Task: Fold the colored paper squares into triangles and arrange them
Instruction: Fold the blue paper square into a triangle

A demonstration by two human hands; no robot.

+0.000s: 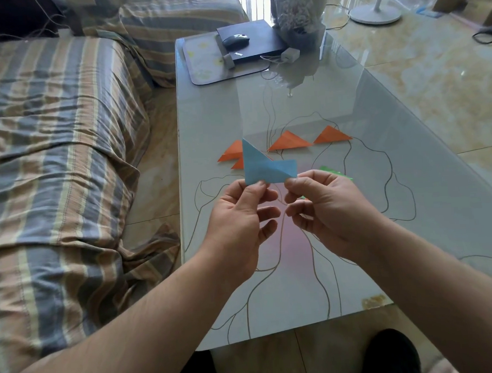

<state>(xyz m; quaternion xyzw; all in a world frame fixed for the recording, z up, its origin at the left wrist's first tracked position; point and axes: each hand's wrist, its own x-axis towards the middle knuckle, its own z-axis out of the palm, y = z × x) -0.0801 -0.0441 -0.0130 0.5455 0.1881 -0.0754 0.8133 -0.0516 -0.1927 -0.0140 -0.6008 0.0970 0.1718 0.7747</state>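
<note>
I hold a partly folded blue paper in the air above the glass table. My left hand pinches its lower left edge and my right hand pinches its lower right corner. Three orange folded triangles lie in a row on the table beyond: one partly hidden behind the blue paper, one in the middle, and one on the right. Green paper lies on the table, mostly hidden behind my right hand.
A striped sofa runs along the table's left side. At the far end stand a black laptop with a mouse, a mat, a white adapter and a wrapped bouquet. A fan base stands on the floor.
</note>
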